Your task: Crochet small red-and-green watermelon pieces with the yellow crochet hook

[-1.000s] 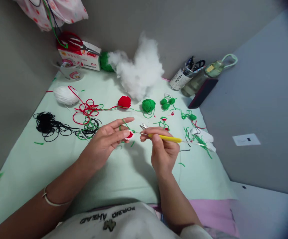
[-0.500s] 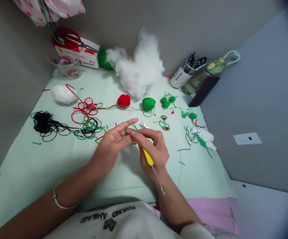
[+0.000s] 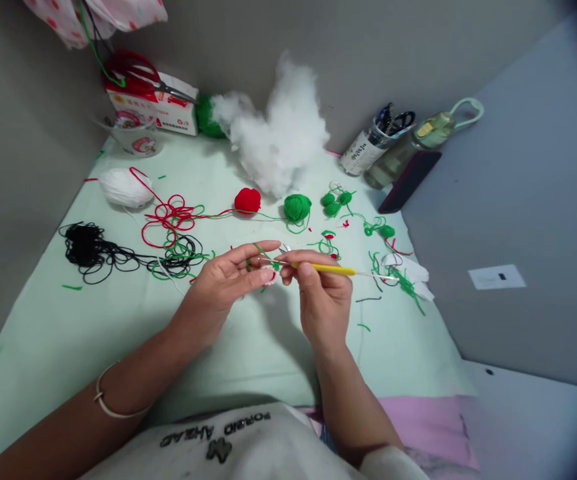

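Observation:
Between thumb and fingers, my left hand pinches a small crochet piece in white, red and green. Green yarn runs over its raised index finger. My right hand is closed around the yellow handle of a crochet hook. The hook lies almost level, its thin metal tip at the green stitches of the piece. Just behind the fingers a pair of small scissors lies partly hidden. Farther back sit a green yarn ball and a red yarn ball.
White stuffing is heaped at the back. Black yarn, a white yarn ball and loose red yarn lie left. Small green pieces and yarn scraps lie right, near a bottle and a pen cup.
My right hand has moved right and turned, swinging the hook from pointing down toward me to nearly level. The small crochet piece now shows at my left fingertips.

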A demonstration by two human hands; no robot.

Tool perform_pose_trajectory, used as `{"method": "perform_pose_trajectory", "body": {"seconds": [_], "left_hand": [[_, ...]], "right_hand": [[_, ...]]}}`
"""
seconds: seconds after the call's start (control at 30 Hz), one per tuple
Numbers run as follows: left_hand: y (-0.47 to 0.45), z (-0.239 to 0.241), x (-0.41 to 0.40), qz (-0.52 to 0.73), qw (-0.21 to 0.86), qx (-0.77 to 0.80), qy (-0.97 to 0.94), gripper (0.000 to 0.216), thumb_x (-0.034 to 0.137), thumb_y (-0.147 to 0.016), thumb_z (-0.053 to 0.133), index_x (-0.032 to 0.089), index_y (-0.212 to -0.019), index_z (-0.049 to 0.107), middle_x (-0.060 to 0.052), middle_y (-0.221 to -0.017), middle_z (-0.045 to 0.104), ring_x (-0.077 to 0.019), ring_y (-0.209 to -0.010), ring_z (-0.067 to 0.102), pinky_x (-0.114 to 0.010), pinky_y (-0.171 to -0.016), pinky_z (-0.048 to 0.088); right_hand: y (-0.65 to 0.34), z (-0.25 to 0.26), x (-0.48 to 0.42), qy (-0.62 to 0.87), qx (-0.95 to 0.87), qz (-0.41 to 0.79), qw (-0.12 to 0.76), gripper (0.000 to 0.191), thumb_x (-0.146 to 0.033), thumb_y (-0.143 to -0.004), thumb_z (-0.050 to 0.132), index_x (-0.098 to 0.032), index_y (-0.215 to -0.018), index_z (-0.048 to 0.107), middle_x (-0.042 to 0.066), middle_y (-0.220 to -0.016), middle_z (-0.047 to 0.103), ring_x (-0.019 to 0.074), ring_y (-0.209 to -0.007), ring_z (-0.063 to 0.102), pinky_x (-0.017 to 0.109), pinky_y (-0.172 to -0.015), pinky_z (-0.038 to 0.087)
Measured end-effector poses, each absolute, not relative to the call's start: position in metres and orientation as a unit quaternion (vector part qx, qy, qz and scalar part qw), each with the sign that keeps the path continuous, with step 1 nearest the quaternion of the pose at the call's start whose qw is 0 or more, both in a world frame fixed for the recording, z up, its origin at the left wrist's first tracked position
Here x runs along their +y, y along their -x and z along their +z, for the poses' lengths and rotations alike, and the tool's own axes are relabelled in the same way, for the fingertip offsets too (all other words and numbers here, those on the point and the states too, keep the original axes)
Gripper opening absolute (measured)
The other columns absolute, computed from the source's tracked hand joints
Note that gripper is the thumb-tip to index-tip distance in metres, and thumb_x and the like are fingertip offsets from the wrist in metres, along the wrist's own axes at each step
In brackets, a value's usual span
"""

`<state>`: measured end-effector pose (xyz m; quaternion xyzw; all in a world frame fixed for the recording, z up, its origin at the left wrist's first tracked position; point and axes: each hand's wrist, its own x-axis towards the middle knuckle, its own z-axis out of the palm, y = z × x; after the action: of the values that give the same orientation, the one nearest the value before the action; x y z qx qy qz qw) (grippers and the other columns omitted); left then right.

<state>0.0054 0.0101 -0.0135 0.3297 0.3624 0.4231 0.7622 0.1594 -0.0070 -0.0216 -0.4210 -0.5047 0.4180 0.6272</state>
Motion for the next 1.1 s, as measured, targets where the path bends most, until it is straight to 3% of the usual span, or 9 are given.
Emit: {"method": "perform_pose_trajectory", "body": {"seconds": [0.2,0.47,0.73,0.93,1.1], "left_hand": [[-0.001,-0.012,0.011,0.434,0.748,0.375,-0.334,0.037,0.028,-0.079,0.082,0.027,-0.116,0.077,0.001,-0.086,0.063,-0.0103,-0.082,0.059,-0.022,-0.078,0.047],[0.002,-0.009,0.010,0.431,0.731,0.392,-0.354,0.032,0.028,-0.081,0.080,0.027,-0.113,0.078,0.001,-0.083,0.061,-0.0103,-0.079,0.055,-0.022,-0.076,0.045],[0.001,-0.011,0.009,0.438,0.702,0.417,-0.376,0.031,0.029,-0.083,0.078,0.027,-0.114,0.076,0.001,-0.083,0.060,-0.0107,-0.080,0.055,-0.021,-0.076,0.045],[-0.004,-0.011,0.005,0.470,0.671,0.424,-0.387,0.036,0.028,-0.078,0.081,0.027,-0.114,0.076,0.002,-0.082,0.058,-0.0104,-0.078,0.055,-0.021,-0.076,0.047],[-0.002,-0.007,0.004,0.457,0.655,0.432,-0.418,0.039,0.036,-0.083,0.077,0.026,-0.121,0.072,0.002,-0.081,0.054,-0.0116,-0.073,0.051,-0.022,-0.071,0.045]], "right_hand": [[-0.163,-0.020,-0.005,0.397,-0.446,0.500,0.627,0.015,-0.030,-0.098,0.060,-0.021,-0.095,0.073,0.004,-0.092,0.075,0.0132,-0.071,0.068,0.028,-0.066,0.056],[-0.167,-0.015,-0.006,0.377,-0.471,0.505,0.617,0.019,-0.031,-0.102,0.053,-0.020,-0.095,0.067,0.005,-0.088,0.076,0.0154,-0.072,0.071,0.030,-0.065,0.058],[-0.164,-0.013,-0.016,0.426,-0.593,0.325,0.601,0.021,-0.019,-0.102,0.049,-0.022,-0.102,0.070,0.005,-0.095,0.075,0.0152,-0.074,0.071,0.032,-0.067,0.060],[-0.161,-0.020,-0.019,0.393,-0.726,0.130,0.549,0.026,-0.011,-0.098,0.051,-0.023,-0.114,0.068,0.006,-0.100,0.076,0.0207,-0.094,0.073,0.039,-0.082,0.060],[-0.162,-0.017,-0.016,0.399,-0.694,0.175,0.574,0.025,-0.012,-0.097,0.053,-0.024,-0.108,0.071,0.006,-0.100,0.077,0.0203,-0.093,0.072,0.038,-0.079,0.059]]}}
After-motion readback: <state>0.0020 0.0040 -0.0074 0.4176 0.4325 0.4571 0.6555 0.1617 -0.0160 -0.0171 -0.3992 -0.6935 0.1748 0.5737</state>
